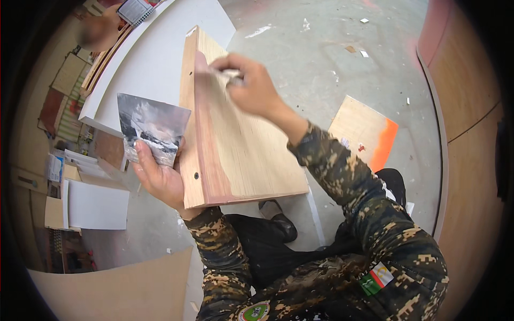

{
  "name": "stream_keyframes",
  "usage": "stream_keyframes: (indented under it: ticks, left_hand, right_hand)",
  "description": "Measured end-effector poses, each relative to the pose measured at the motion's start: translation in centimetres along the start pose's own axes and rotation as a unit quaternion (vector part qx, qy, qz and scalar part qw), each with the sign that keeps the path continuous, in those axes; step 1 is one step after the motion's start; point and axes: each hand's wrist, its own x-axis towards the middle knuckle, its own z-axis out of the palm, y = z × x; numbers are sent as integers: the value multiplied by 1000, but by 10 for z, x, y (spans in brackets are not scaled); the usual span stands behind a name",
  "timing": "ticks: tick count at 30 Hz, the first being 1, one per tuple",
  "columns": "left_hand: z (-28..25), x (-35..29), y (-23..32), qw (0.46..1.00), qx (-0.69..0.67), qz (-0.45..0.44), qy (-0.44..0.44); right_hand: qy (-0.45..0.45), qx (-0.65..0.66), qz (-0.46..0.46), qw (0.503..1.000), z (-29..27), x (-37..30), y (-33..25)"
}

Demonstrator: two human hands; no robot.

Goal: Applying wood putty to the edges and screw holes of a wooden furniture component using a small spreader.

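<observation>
In front of me stands a pale plywood box-like piece (262,160) with a lighter wood edge strip, two dark screw heads and a band of pinkish-brown filler (209,155) along its left side. My left hand (158,179) is closed on a square grey filler plate (150,120), thumb on its smeared face, close against the wood's left edge. My right hand (254,88) is over the upper part of the wood, fingers closed round a putty knife (234,80). The knife is smeared by motion, its blade end at the filler band.
A long white panel (144,69) lies behind the wood. On the grey floor (300,59) are scraps and a board with an orange edge (369,128). White sheets (96,206) are at left, a tan board (118,289) at lower left, wooden panelling (466,107) at right.
</observation>
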Motion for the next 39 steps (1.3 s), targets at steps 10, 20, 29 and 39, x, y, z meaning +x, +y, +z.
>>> stream_keyframes:
  ticks: [10, 20, 29, 39]
  left_hand:
    - [1, 1, -1, 1000, -1, 19, 11]
    - [4, 1, -1, 1000, -16, 8, 9]
    - [10, -3, 7, 991, -90, 58, 76]
    - [-21, -42, 77, 993, -17, -14, -120]
  right_hand:
    - [-111, -41, 252, 961, -11, 54, 14]
    - [-170, -22, 194, 966, -15, -20, -70]
    - [-187, 32, 77, 979, -39, -69, -135]
    - [-166, -9, -244, 955, -48, -52, -168]
